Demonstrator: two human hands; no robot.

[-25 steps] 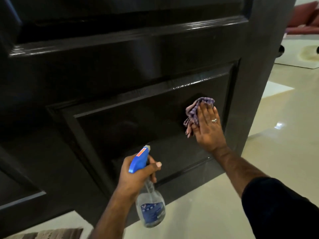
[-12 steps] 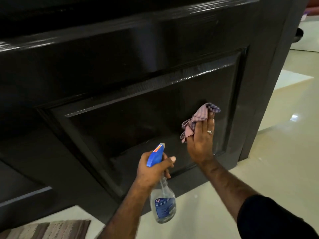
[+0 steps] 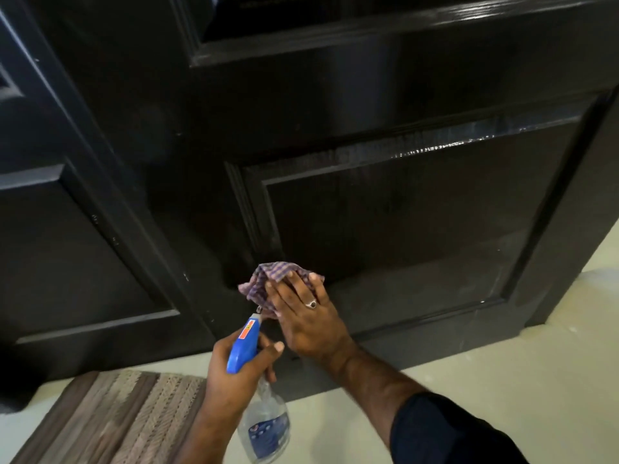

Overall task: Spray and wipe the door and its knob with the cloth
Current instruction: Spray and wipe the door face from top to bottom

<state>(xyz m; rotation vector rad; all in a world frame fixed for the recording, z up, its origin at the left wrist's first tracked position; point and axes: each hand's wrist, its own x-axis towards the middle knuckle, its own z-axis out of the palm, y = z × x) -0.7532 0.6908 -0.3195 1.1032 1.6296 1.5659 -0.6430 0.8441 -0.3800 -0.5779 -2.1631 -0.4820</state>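
While the right hand [image 3: 310, 316] lies flat on the checked cloth [image 3: 268, 284], fingers straight and pressing it against the door [image 3: 418, 229], the wipe is working the lower left corner of the bottom sunken panel [image 3: 402, 236] — right where the moulding turns. The left hand [image 3: 234, 373] is curled round the neck of the spray bottle [image 3: 264, 426], held just below and left of the cloth, its blue trigger head [image 3: 243, 346] pointing up toward that same corner; whether a finger rests on the trigger cannot be told.

To do this stretch well, I would keep the palm spread so the cloth stays flat, then tuck a fold of it into the groove of the moulding, since grooves tend to hold dust that a flat pass skips. Strokes should overlap and run along the panel's bottom edge toward its right side, where the surface looks duller. The rail beneath the panel, down near the pale floor [image 3: 502, 380], likely needs a pass too. A bunched cloth smears rather than lifts — refolding to a fresh face would help. No knob shows here, so that part seems yet to come. A striped mat [image 3: 117, 420] lies on the floor left of the bottle.
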